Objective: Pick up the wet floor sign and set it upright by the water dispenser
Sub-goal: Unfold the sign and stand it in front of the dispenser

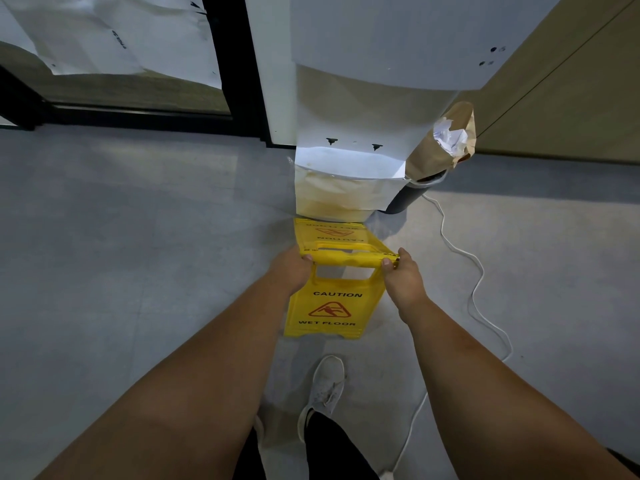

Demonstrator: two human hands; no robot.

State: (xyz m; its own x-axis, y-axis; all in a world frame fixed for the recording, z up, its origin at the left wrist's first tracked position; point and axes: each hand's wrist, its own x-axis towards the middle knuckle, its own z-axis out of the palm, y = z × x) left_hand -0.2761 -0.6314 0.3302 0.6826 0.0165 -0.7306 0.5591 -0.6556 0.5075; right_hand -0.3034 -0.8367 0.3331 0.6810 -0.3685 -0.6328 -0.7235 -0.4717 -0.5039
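Observation:
The yellow wet floor sign (334, 308) stands spread open as an A-frame on the grey floor, its near panel reading CAUTION and WET FLOOR. Its far panel reaches the foot of the water dispenser (349, 133), a white unit partly covered with paper sheets. My left hand (291, 271) grips the left end of the sign's top handle bar. My right hand (403, 275) grips the right end of the same bar. Both forearms stretch forward from the bottom of the view.
A dark bin (410, 194) with a brown paper bag (443, 143) full of crumpled paper stands right of the dispenser. A white cable (474, 296) snakes across the floor on the right. My white shoe (327, 382) is just behind the sign. A black-framed glass door (228, 46) is at left.

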